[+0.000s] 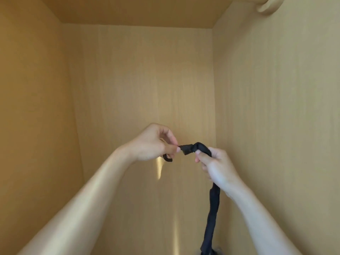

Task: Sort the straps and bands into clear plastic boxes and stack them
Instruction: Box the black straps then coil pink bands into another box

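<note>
A black fabric strap (212, 205) is held up in front of a wooden cupboard interior. My left hand (153, 144) pinches the strap's short end between thumb and forefinger, and a small black loop pokes out below that hand. My right hand (215, 167) grips the strap just beside it, fingers curled round the bunched part. The rest of the strap hangs down from my right hand to the bottom edge of the view. No clear plastic box is in view.
Light wooden cupboard walls (147, 80) enclose the scene on the left, back and right, with a wooden panel above. A pale rounded rail fitting (266, 5) sits at the top right corner. Something grey shows at the bottom edge by the strap.
</note>
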Action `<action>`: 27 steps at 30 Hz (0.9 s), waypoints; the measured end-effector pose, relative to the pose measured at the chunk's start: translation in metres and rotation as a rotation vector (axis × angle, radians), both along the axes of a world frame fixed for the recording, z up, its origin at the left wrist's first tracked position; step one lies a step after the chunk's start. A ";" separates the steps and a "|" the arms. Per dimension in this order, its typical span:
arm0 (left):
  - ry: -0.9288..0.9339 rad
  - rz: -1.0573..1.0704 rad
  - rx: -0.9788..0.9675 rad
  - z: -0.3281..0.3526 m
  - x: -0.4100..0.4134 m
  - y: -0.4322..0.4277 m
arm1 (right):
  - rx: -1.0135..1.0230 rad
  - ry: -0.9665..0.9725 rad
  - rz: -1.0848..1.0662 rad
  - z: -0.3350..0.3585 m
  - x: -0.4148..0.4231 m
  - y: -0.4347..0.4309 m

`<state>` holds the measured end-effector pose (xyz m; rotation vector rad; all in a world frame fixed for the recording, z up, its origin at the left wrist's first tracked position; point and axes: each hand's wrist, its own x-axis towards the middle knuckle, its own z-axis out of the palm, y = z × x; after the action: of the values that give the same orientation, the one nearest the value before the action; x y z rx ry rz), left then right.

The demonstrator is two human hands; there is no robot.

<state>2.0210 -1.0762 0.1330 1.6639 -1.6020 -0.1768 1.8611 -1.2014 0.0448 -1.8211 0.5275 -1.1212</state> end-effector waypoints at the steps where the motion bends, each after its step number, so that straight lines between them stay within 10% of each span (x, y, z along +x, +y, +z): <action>1: -0.084 0.039 0.037 -0.001 -0.002 0.001 | -0.072 0.024 -0.060 0.004 0.001 0.000; 8: -0.035 -0.068 0.190 0.007 -0.007 0.004 | -0.364 0.086 -0.169 0.021 0.005 0.012; 18: -0.282 0.179 0.161 -0.029 0.032 -0.002 | -0.269 0.321 -0.106 0.017 -0.017 0.011; 27: 0.625 -0.090 -0.341 -0.035 0.009 -0.005 | 0.199 -0.054 0.340 -0.009 -0.008 0.044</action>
<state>2.0304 -1.0817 0.0982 1.1239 -1.1490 -0.4018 1.8529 -1.1572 0.0361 -1.6285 0.2730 -0.8522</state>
